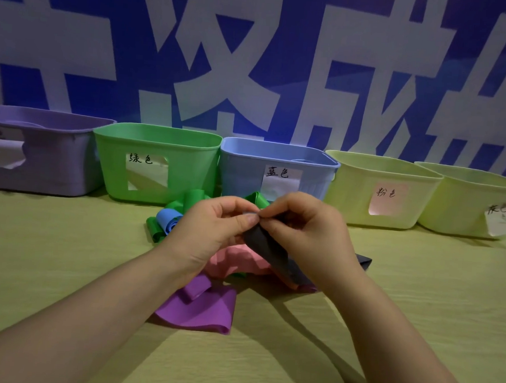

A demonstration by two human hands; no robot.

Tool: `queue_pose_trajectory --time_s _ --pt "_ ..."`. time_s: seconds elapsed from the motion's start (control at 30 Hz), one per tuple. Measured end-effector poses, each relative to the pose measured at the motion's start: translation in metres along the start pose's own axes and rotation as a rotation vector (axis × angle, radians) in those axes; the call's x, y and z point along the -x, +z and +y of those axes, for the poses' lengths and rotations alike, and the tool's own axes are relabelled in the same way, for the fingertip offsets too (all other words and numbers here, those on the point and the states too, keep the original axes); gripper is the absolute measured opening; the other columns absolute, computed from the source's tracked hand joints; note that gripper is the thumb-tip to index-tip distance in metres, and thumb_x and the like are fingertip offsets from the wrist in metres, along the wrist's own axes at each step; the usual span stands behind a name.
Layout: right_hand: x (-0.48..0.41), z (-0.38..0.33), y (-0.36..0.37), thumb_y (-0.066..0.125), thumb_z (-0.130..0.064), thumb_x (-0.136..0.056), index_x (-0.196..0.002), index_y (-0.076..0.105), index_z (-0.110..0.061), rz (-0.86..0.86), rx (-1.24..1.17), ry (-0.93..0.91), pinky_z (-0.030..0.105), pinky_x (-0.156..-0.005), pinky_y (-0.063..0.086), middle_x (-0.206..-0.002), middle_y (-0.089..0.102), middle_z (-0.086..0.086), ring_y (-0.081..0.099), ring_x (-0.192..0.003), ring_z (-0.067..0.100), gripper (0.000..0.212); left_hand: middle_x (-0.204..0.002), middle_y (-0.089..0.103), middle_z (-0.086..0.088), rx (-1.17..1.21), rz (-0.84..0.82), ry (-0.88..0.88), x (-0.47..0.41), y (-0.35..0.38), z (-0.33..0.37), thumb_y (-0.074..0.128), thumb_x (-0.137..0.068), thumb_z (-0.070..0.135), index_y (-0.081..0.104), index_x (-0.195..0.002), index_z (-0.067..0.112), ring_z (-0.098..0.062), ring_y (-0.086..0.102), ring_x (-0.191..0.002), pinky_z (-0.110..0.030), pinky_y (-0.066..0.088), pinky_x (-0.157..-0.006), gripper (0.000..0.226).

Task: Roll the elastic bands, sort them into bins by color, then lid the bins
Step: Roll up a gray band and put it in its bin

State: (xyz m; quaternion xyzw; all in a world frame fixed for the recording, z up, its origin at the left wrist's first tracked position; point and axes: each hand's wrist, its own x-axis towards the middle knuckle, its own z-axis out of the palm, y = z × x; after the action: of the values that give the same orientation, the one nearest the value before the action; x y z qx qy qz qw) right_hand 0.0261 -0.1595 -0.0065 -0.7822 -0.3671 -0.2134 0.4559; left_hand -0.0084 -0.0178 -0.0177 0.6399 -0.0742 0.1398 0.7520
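A pile of elastic bands lies on the table in front of a row of bins. My left hand point(214, 224) and my right hand point(300, 223) meet above the pile, and both pinch the top end of a dark grey band point(267, 248) that hangs down from my fingertips. Under it lie a pink band point(232, 259), a purple band point(203, 306), a blue band point(167, 218) and a green band point(193, 199). Behind stand a purple bin point(40, 154), a green bin point(160, 144), a blue bin point(247, 161) and two pale yellow bins point(365, 174) point(464, 198), each with a paper label.
The table point(64, 253) has a yellowish wood-grain top. A blue wall with large white characters point(254, 58) rises right behind the bins. No lids are in view.
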Motion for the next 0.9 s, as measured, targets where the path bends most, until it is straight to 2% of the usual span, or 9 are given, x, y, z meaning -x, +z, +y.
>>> queue_pose_trajectory --time_s 0.1,0.27,0.37,0.47,0.57,0.8,0.9 --pt "-0.0018 -0.0003 -0.0009 0.073 -0.020 -0.075 -0.071 0.067 -0.029 -0.094 -0.172 0.196 0.039 -0.079 0.055 -0.075 0.070 -0.007 0.067 -0.077 0.009 0.011 -0.056 0.065 0.005 -0.045 0.003 0.013 0.0009 -0.0002 0.0011 0.052 -0.084 -0.010 0.061 -0.075 0.007 -0.001 0.061 -0.056 -0.014 0.052 -0.056 0.021" --pt "-0.0035 0.0000 -0.0007 0.074 -0.016 -0.077 -0.068 0.066 -0.027 -0.072 -0.216 0.321 0.032 -0.073 0.057 -0.073 0.070 -0.002 0.066 -0.072 0.010 0.015 -0.059 0.065 0.005 -0.103 0.000 0.046 0.0027 0.0001 0.0021 0.053 -0.084 -0.009 0.062 -0.076 0.007 -0.002 0.062 -0.060 -0.015 0.052 -0.056 0.020" --pt "-0.0042 -0.0010 -0.0016 0.074 -0.013 -0.075 -0.066 0.066 -0.026 -0.073 -0.239 0.342 0.033 -0.075 0.055 -0.071 0.069 -0.002 0.064 -0.073 0.011 0.018 -0.061 0.064 0.003 -0.113 -0.002 0.019 0.0048 0.0013 0.0028 0.052 -0.086 -0.007 0.061 -0.077 0.009 -0.004 0.061 -0.057 -0.015 0.050 -0.049 0.020" --pt "-0.0044 0.0003 -0.0013 0.075 -0.010 -0.074 -0.065 0.067 -0.024 -0.071 -0.269 0.373 0.039 -0.078 0.053 -0.071 0.068 0.002 0.063 -0.073 0.014 0.019 -0.068 0.060 -0.003 -0.119 -0.044 -0.037 0.0039 0.0003 0.0039 0.052 -0.088 -0.002 0.059 -0.079 0.010 -0.006 0.059 -0.058 -0.016 0.049 -0.052 0.016" --pt "-0.0042 -0.0010 -0.0016 0.075 -0.007 -0.074 -0.064 0.066 -0.022 -0.093 -0.292 0.384 0.039 -0.077 0.053 -0.068 0.066 0.001 0.062 -0.072 0.014 0.020 -0.066 0.060 -0.002 -0.074 -0.062 -0.077 0.0035 -0.0005 0.0050 0.052 -0.088 0.003 0.058 -0.077 0.009 -0.005 0.059 -0.054 -0.014 0.050 -0.052 0.015" --pt "-0.0048 -0.0046 -0.0069 0.073 -0.007 -0.075 -0.065 0.067 -0.019 -0.119 -0.303 0.432 0.037 -0.074 0.055 -0.071 0.069 0.006 0.065 -0.075 0.020 0.017 -0.062 0.067 0.008 -0.179 -0.087 0.025 0.0027 -0.0009 0.0037 0.056 -0.083 -0.007 0.060 -0.078 0.008 -0.002 0.062 -0.064 -0.017 0.053 -0.062 0.016" --pt "-0.0041 -0.0069 -0.0078 0.072 -0.008 -0.077 -0.065 0.066 -0.017 -0.112 -0.300 0.442 0.036 -0.072 0.054 -0.070 0.068 0.006 0.064 -0.073 0.018 0.016 -0.060 0.066 0.007 -0.225 -0.055 0.068 0.0031 -0.0001 0.0012 0.056 -0.083 -0.006 0.062 -0.077 0.009 -0.003 0.061 -0.062 -0.017 0.052 -0.061 0.017"
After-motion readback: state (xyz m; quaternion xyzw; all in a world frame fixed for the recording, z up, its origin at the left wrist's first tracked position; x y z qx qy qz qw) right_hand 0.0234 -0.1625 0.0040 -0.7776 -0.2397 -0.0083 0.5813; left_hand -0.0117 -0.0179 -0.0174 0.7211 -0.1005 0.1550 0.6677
